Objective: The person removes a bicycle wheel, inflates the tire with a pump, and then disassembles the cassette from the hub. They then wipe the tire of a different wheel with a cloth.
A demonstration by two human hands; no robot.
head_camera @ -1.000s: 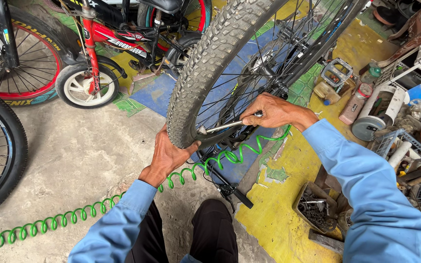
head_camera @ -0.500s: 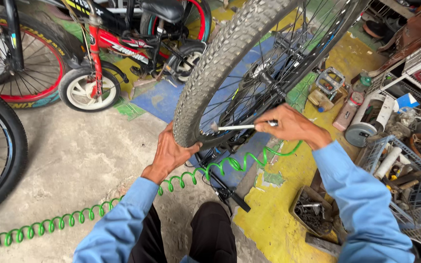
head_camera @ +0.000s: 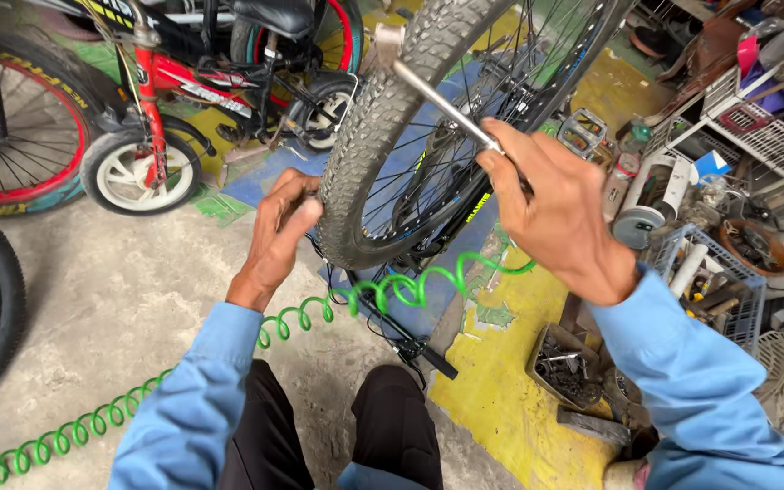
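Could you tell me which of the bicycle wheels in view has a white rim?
The small wheel on the red bicycle, upper left; the others show dark or red rims.

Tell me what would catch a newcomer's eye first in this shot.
Dead centre, a knobby bicycle tyre fills the view, with the left hand gripping its tread and the right hand holding a metal wrench above it. A bright green coiled hose snakes across the concrete floor below, and a red children's bike stands at upper left.

Concrete floor (head_camera: 120, 299) (painted patches), green coiled hose (head_camera: 93, 422), crate (head_camera: 728, 281), small-parts tray (head_camera: 563, 367)
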